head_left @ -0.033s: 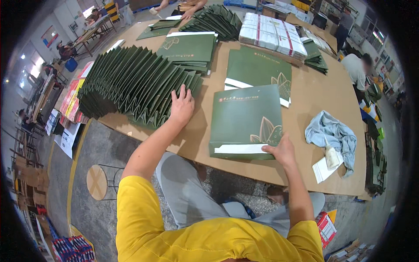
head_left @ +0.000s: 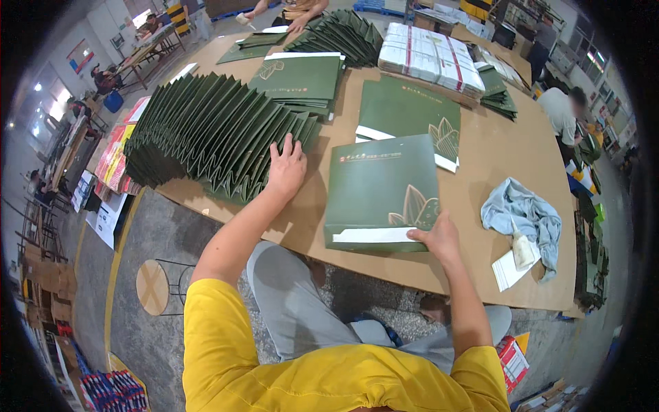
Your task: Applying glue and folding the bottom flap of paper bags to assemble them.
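A flat green paper bag (head_left: pixel 382 180) with a gold leaf print lies before me, a white strip along its folded near edge. My right hand (head_left: pixel 441 240) grips its lower right corner, thumb on top and fingers hidden underneath. On the left, my left hand (head_left: pixel 287 168) rests with spread fingers against the end of a long fanned row of folded green bags (head_left: pixel 206 130). Just beyond the held bag lie other flat green bags (head_left: pixel 408 106), white strips showing at their near edges.
Right of the bag are a light blue cloth (head_left: pixel 525 206), a white glue bottle (head_left: pixel 523 250) and a white card (head_left: pixel 506 272). Farther back sit more green bags (head_left: pixel 302 75) and a strapped white paper bundle (head_left: pixel 432 58). A co-worker's hand (head_left: pixel 297 24) shows at the far edge. A stool (head_left: pixel 152 287) stands left.
My right hand has shifted slightly left, sliding the flat green bag with it and tilting it a little. My left hand stays at the row of folded bags.
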`<state>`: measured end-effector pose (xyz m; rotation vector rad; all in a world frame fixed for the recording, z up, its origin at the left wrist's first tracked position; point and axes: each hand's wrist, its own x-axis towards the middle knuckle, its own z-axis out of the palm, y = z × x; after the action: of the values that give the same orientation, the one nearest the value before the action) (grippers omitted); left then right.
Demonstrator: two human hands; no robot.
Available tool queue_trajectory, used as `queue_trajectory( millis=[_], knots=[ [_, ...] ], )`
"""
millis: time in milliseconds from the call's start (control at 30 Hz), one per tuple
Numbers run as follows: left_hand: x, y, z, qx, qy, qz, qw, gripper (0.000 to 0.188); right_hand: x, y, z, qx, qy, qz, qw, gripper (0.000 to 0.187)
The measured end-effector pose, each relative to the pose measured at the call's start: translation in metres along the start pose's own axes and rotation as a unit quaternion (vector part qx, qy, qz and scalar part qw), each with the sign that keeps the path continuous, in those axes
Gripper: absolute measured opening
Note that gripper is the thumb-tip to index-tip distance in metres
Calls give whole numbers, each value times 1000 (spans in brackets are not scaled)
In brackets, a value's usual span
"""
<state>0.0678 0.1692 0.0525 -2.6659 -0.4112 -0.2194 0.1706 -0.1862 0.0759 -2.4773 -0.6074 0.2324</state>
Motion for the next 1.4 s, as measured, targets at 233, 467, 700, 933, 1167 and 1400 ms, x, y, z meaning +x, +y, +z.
queue_trajectory(
  millis=[233, 467, 700, 933, 1167, 1400],
  knots=[
    [8, -8, -21, -33, 53, 4, 998, 28, 61, -90, 144, 145, -63, -45, 986, 79],
    [-8, -8, -9, -38, 8, -1, 999, 30, 76, -193, 153, 113, -202, -29, 972, 66],
    [-5, 14, -14, -103, 119, 20, 987, 40, 170, 0, 40, -220, 186, -144, 947, 42],
    [-58, 22, -35, -192, 154, 21, 969, 37, 218, 61, 13, -219, 11, -197, 956, 26],
    [-70, 50, -53, -271, 169, 6, 948, 33, 177, 62, -21, -80, 322, -323, 886, 20],
    [-44, 70, -74, -412, 335, -33, 847, 32, 10, 120, -42, -133, 247, -454, 845, 27]
  ],
)
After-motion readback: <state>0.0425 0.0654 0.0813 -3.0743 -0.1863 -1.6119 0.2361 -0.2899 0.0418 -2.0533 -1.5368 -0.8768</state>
